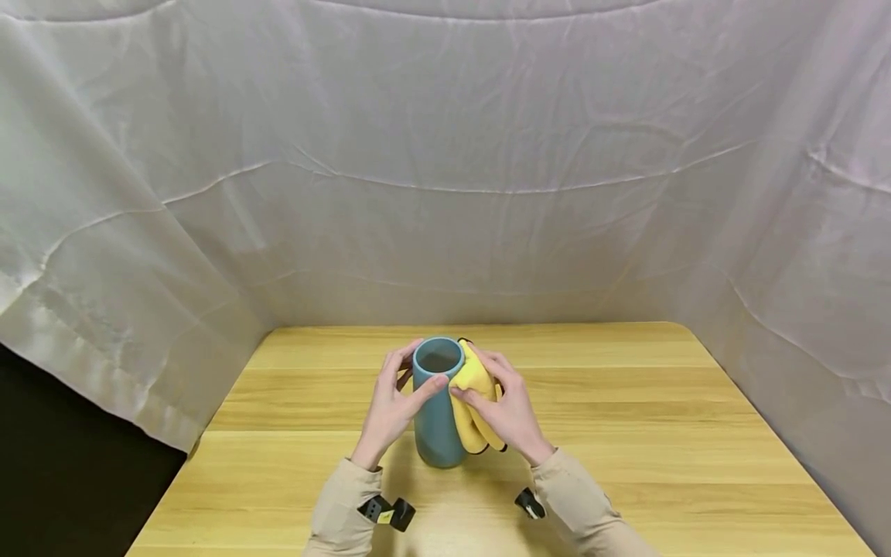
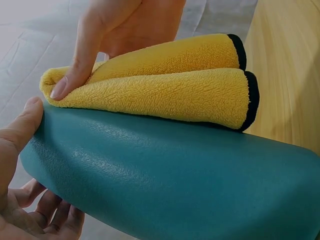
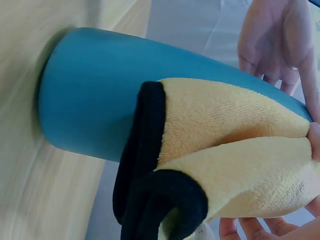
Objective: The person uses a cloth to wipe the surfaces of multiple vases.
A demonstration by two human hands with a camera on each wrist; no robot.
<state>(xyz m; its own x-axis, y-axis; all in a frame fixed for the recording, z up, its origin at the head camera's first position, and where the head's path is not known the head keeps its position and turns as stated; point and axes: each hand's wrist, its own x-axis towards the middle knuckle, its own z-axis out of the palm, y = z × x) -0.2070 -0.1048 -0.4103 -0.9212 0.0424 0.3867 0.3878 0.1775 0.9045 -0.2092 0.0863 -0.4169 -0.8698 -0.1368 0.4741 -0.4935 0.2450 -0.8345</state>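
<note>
A tall blue-green vase (image 1: 437, 433) stands upright on the wooden table, its round mouth facing up. My left hand (image 1: 390, 402) grips it near the rim, thumb on the near side and fingers curled round the far left side. On the vase's right side hangs a folded yellow cloth (image 2: 165, 95) with black edging. My right hand (image 1: 511, 406) pinches this cloth near the rim, thumb in front and fingers behind. In the right wrist view the cloth's folds hang down along the vase (image 3: 95, 95), which rests with its base on the table.
The light wooden table (image 1: 626, 433) spreads out on both sides of the vase. Grey-white fabric curtains (image 1: 445, 232) enclose the back and both sides. A dark area (image 1: 69, 464) lies beyond the table's left edge. Small black devices sit at both wrists.
</note>
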